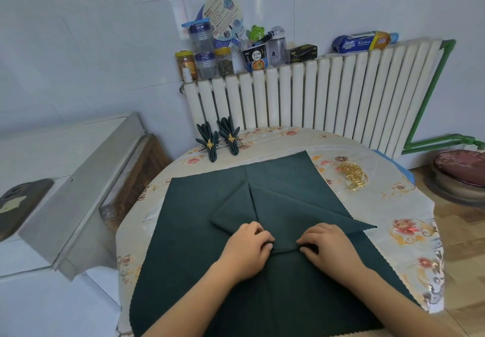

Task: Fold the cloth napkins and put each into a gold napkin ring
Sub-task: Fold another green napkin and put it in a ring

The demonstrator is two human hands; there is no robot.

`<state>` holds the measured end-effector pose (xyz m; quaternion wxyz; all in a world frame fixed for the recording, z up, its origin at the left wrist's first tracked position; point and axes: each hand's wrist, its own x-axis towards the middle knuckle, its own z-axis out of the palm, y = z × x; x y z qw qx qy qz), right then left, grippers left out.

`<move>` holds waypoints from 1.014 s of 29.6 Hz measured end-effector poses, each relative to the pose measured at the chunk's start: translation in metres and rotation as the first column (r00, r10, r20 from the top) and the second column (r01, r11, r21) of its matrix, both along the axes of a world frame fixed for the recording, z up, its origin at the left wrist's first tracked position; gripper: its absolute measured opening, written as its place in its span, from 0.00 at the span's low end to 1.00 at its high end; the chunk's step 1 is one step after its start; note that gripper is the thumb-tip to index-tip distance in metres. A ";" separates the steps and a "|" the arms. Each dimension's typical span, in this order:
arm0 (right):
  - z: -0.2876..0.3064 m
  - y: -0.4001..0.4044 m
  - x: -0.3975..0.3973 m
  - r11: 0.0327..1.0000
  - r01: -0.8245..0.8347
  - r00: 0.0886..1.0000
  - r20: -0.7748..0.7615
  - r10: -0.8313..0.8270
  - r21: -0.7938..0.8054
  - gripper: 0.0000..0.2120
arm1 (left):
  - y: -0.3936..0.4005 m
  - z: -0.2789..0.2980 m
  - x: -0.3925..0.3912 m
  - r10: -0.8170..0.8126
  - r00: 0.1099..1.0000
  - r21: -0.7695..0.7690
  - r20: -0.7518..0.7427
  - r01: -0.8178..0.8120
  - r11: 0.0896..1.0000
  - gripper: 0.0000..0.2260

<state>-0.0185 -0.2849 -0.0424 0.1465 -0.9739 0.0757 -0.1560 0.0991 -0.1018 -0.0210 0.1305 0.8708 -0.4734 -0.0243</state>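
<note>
Left hand (pixel 249 247) and right hand (pixel 324 245) pinch dark green napkin (pixel 183 245) folds mid-counter (pixel 409 234); bare counter right, gold rings (pixel 353 175) near far-right edge.

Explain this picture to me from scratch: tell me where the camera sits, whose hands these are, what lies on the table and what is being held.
No machine here: a person wears one camera on the head, looking down at their own bare hands. The left hand and right hand both pinch a fold in the dark green cloth napkin, spread on the round floral-covered table. At the far left edge lie two finished green napkins in gold rings. On the right lies a pile of loose gold napkin rings. Behind is a white radiator.
</note>
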 end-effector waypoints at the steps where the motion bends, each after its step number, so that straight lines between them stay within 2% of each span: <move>1: -0.001 -0.005 0.000 1.000 -0.009 1.000 -0.029 0.009 -0.012 0.07 | -0.002 0.000 -0.004 0.013 1.000 0.015 0.014 -0.013 1.000 0.15; 5: 0.001 -0.005 0.001 0.993 -0.064 0.997 0.025 0.067 -0.097 0.09 | -0.009 -0.002 -0.019 0.071 0.997 0.039 0.036 -0.073 0.997 0.14; 11: 0.007 -0.011 0.001 0.960 -0.114 0.993 0.013 0.121 -0.258 0.10 | -0.020 -0.003 -0.026 0.205 0.979 -0.058 -0.005 -0.205 0.977 0.09; 15: 0.014 -0.022 -0.011 0.959 0.006 0.999 0.034 0.004 -0.282 0.13 | -0.017 0.000 -0.026 0.228 0.970 -0.091 -0.080 -0.235 0.968 0.08; 19: 0.034 -0.025 -0.017 0.925 0.128 0.991 0.089 -0.103 -0.359 0.11 | -0.003 0.003 -0.030 0.231 0.958 -0.120 -0.172 -0.253 0.960 0.07; 23: 0.054 -0.017 -0.004 0.841 0.140 0.984 0.165 -0.061 -0.523 0.11 | 0.010 0.006 -0.038 0.204 0.955 -0.074 -0.213 -0.224 0.972 0.06; 26: 0.067 -0.007 0.024 0.793 0.038 0.994 0.101 0.030 -0.608 0.11 | 0.014 0.009 -0.039 0.212 0.950 -0.037 -0.227 -0.226 0.973 0.08; 30: 0.080 0.007 0.062 0.748 -0.162 0.987 -0.109 0.120 -0.644 0.06 | 0.011 0.016 -0.036 0.241 0.937 -0.008 -0.255 -0.251 0.968 0.11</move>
